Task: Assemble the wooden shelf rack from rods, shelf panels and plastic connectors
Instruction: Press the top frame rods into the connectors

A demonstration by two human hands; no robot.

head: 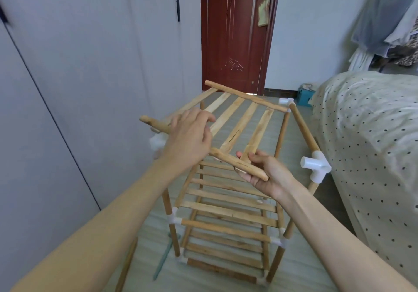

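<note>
The left hand (190,137) covers the middle of the near round end rod (239,162) of the slatted wooden shelf panel (239,124), so its fingertips are hidden and I cannot tell how tightly they curl round the wood; a white plastic connector (157,142) behind that wrist is blurred and half concealed. The right hand (264,174) grips the same rod near its right tip, thumb on top and fingers wrapped beneath. The panel is held above the partly built wooden rack (226,212) — its slats run away from the camera toward the dark red door (235,31), while its end rods lie crosswise, the near one slanting from upper left down to lower right. The far rod meets a white corner connector (286,102). A white three-way plastic connector (316,167) caps the right front post, one socket pointing left and unfilled. The rack's lower shelves are partly screened by both forearms, and a loose rod (126,266) at the lower left is cut off by the frame — beside it lies an indistinct green object (164,257). A dotted bedcover (366,137) fills the right.
</note>
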